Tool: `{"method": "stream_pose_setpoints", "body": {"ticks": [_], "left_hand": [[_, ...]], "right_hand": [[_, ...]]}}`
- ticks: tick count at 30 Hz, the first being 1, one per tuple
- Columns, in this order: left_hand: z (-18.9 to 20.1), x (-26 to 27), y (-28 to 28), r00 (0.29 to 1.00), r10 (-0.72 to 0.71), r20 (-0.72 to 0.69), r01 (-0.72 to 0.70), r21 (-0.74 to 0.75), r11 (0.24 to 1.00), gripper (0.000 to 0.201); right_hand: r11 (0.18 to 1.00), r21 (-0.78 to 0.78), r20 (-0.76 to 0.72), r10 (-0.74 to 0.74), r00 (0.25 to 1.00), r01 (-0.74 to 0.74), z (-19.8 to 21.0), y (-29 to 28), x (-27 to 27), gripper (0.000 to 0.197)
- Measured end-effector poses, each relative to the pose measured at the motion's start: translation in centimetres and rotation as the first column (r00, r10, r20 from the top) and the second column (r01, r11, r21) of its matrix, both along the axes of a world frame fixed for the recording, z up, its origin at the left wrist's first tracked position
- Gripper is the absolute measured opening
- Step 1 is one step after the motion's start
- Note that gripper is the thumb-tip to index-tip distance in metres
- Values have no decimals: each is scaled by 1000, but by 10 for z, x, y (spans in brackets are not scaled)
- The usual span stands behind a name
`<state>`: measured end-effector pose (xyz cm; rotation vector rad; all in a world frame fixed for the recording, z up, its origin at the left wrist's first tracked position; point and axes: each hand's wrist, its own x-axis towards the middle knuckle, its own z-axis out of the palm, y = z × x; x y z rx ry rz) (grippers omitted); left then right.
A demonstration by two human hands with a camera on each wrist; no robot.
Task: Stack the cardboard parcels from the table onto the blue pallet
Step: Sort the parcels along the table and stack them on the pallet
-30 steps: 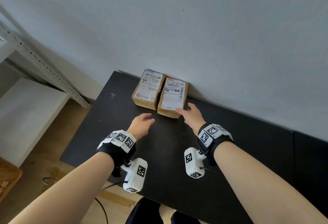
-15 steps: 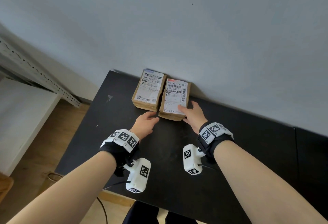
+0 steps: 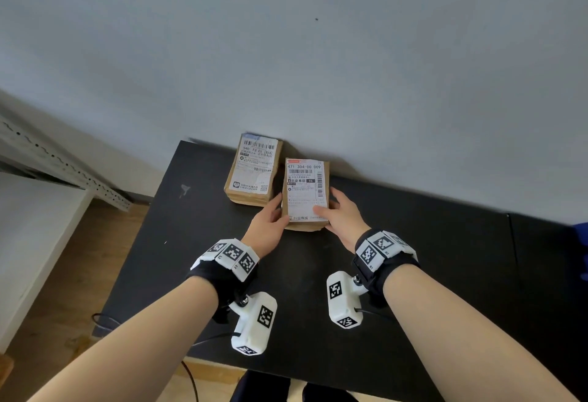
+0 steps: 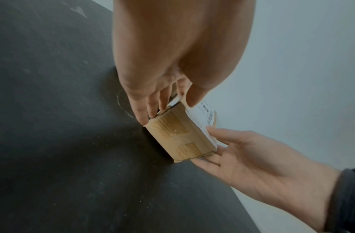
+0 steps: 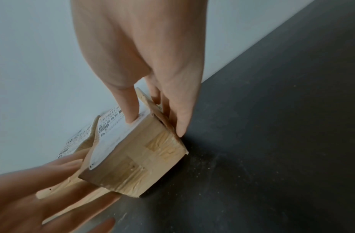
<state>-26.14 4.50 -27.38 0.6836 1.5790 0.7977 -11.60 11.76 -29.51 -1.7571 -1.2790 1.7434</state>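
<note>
Two brown cardboard parcels with white shipping labels lie on the black table (image 3: 413, 242) by the wall. The left parcel (image 3: 253, 172) stands free. Both hands hold the right parcel (image 3: 305, 191) at its near end. My left hand (image 3: 276, 210) has its fingers along the parcel's left side and its thumb at the top edge (image 4: 168, 107). My right hand (image 3: 327, 204) presses its thumb on the label with its fingers down the right side (image 5: 154, 121). The parcel (image 5: 136, 159) looks slightly raised at its near end; its underside is hidden.
The grey wall rises right behind the parcels. A white shelf (image 3: 31, 226) and a perforated metal upright (image 3: 63, 166) stand to the left over a wooden floor. A sliver of something blue (image 3: 582, 252) shows at the right edge.
Both hands reached forward and closed on the right parcel's sides. That parcel has come toward me, away from the wall and out of line with the left parcel.
</note>
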Motion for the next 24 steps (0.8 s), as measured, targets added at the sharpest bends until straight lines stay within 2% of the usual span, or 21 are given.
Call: {"method": "stream_pose_setpoints", "body": {"ticks": [8,13,19,24], "left_hand": [[11,24,8,995,-98,-30,100,74,992,58],[29,51,12,990,-139,-37,143,120,982,49],[64,104,2,964,-238,-117,260,238,936,50],[89,164,-34,944,-310,-114,330,316,889,52]], "right_hand": [[994,64,-43,-88,995,91,23,-13,31,62],[984,107,-49,-139,989,144,54,-24,69,61],[959,194,-62,-196,979,205,93,-58,128,58],[919,295,-77,-250,965,262,120,-108,187,56]]}}
